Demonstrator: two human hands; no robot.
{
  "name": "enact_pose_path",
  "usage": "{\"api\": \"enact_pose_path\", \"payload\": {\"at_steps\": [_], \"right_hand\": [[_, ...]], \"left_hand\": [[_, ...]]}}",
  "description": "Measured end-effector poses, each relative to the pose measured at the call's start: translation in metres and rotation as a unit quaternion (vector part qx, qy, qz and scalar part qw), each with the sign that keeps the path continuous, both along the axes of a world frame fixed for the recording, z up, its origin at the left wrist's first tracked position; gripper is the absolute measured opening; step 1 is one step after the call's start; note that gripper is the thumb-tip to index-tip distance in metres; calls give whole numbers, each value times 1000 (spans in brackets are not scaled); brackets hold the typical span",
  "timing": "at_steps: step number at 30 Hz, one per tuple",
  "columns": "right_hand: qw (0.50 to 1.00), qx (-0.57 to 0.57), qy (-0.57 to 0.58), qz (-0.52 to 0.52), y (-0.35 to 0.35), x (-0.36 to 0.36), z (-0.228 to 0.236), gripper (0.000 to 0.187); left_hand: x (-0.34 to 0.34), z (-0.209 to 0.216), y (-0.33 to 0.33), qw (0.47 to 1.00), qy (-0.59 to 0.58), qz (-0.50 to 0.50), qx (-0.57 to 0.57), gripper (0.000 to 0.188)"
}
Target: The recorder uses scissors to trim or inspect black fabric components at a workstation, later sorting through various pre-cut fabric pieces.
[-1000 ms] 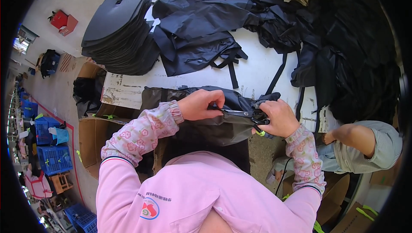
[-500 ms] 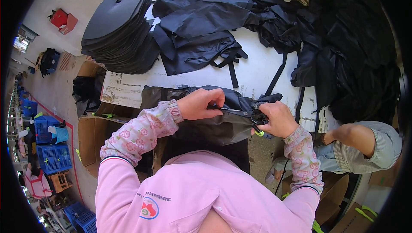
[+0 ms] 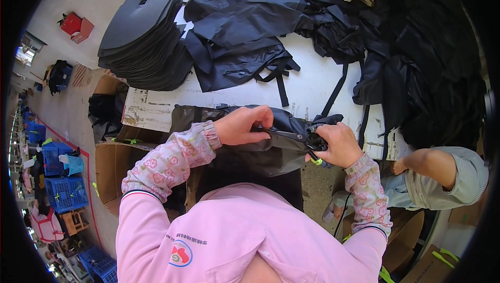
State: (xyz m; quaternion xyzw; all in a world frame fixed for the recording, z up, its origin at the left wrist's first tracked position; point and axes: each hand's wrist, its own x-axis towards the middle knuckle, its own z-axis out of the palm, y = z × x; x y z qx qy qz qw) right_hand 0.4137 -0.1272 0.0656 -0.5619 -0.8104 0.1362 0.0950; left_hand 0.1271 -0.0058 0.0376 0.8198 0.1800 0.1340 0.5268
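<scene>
A dark grey and black fabric bag [image 3: 255, 159] lies over the table's near edge, in front of my body. My left hand [image 3: 242, 126] is closed at its upper part, thumb and forefinger pinched on the bag's edge. My right hand [image 3: 338, 144] is wrapped round the black handles of a pair of scissors [image 3: 300, 137]. Their blades point left across the bag, with the tips by my left fingertips. Whether anything lies between the blades is too small to tell. A bright yellow-green strip [image 3: 315, 161] hangs beneath the handles.
Black fabric pieces with straps [image 3: 245, 27] cover much of the white table [image 3: 151, 108]. A stack of dark sheets [image 3: 138, 33] stands at the far left, a black fabric heap [image 3: 437, 69] at the right. An open cardboard box [image 3: 110, 173] stands left; another person's arm [image 3: 429, 168] is at right.
The scissors have shifted very slightly in my right hand, their pivot a little to the right. My left hand and the bag have stayed almost where they were.
</scene>
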Motion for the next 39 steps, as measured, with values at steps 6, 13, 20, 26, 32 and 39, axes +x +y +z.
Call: {"api": "enact_pose_path", "payload": {"at_steps": [6, 13, 20, 26, 32, 39], "right_hand": [[1000, -1, 0, 12, 2, -2, 6, 57], [1000, 1, 1, 27, 10, -6, 6, 55], [999, -24, -17, 30, 12, -8, 8, 53], [999, -39, -12, 16, 8, -9, 8, 49], [995, -56, 80, 2, 8, 4, -18, 33], [967, -150, 199, -51, 9, 19, -31, 30]], "left_hand": [[0, -1, -1, 1000, 4, -2, 12, 32], [3, 1, -3, 1000, 0, -7, 23, 31], [3, 3, -5, 1000, 3, -8, 24, 30], [1, 3, -4, 1000, 12, -13, 18, 30], [-7, 5, 8, 999, 24, -2, 47, 33], [-64, 5, 36, 987, 106, 11, 123, 21]]}}
